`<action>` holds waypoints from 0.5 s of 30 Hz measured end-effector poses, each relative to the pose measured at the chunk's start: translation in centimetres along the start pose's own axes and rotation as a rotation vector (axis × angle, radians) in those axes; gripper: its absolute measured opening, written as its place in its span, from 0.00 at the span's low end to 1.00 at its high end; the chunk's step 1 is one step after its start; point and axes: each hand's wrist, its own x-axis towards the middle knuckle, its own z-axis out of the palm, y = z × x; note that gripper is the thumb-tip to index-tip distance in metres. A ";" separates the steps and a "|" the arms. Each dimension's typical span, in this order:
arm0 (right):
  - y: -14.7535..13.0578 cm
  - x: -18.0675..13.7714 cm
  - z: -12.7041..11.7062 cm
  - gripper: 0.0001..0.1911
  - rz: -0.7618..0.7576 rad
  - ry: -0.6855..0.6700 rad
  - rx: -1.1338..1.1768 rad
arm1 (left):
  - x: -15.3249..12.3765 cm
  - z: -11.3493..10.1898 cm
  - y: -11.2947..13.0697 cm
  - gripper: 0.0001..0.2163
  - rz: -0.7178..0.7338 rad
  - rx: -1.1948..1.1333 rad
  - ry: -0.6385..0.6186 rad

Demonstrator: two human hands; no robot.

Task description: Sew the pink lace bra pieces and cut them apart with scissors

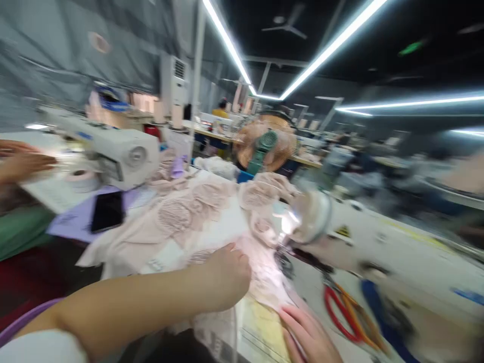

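Observation:
A pale pink garment piece (264, 269) lies in front of me by the lit needle area of a white sewing machine (393, 237). My left hand (227, 277) is closed over the left side of this fabric, its fingers curled and mostly hidden underneath. My right hand (310, 335) rests at the fabric's near edge with fingers stretched out, blurred by motion. Under the cloth shows yellow paper (264, 327) with dark lines. More pale pink garment pieces (174, 217) are spread on the table to the left and behind.
Orange-and-red-handled scissors (342, 312) lie right of my right hand. A dark phone (108, 210) sits on purple cloth (71, 219). Left, a co-worker's hands (26, 160) are near another sewing machine (124, 151). A fan (266, 143) stands beyond the table.

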 end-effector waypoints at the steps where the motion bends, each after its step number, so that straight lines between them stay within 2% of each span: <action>1: -0.9 0.3 -0.5 0.12 0.082 -0.016 0.020 | 0.2 0.5 0.9 0.10 0.053 -0.010 0.033; 5: -2.5 1.7 -1.5 0.10 0.317 -0.094 0.147 | 2.3 5.0 2.4 0.15 0.112 0.046 0.273; 8: -2.0 1.8 -1.6 0.07 0.401 -0.092 0.196 | 4.1 7.7 1.9 0.14 0.174 0.038 0.347; 10: -1.7 1.4 -1.6 0.07 0.411 -0.079 0.225 | 4.7 8.2 1.3 0.13 0.227 0.037 0.343; 15: -1.1 0.6 -0.9 0.09 0.463 0.024 0.218 | 5.3 7.8 -0.2 0.10 0.353 -0.011 0.319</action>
